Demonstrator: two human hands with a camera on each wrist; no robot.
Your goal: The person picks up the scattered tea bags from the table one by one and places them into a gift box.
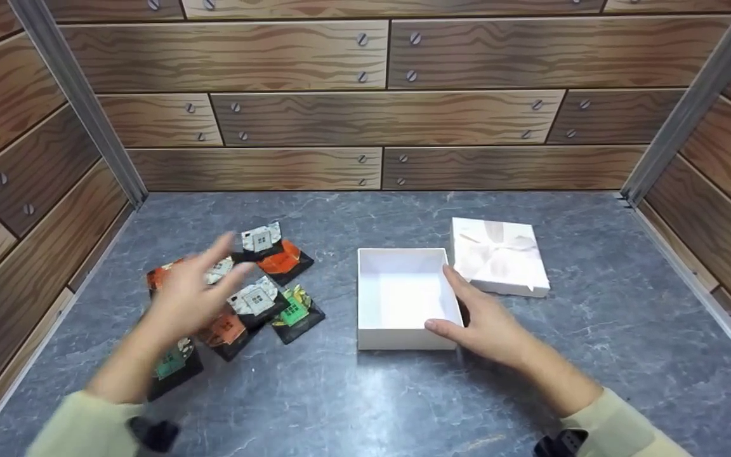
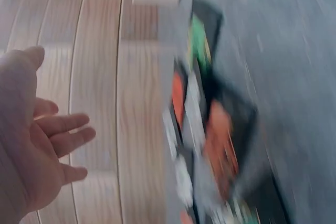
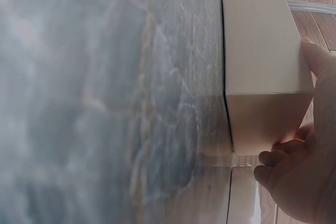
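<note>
A: Head view, left side of counter [image 1: 403,393]: left hand [image 1: 191,298] blurred, fingers spread, holding nothing, above the packet pile [image 1: 257,285].

B: Packets?

A: Black squares with orange, green, grey prints, overlapping, toward the counter's left edge.

B: Right hand?

A: Right hand [image 1: 486,324] holds the open white box [image 1: 400,298] at its near right corner, mid-counter. Lid [image 1: 499,254] lies just right, bow up.
</note>
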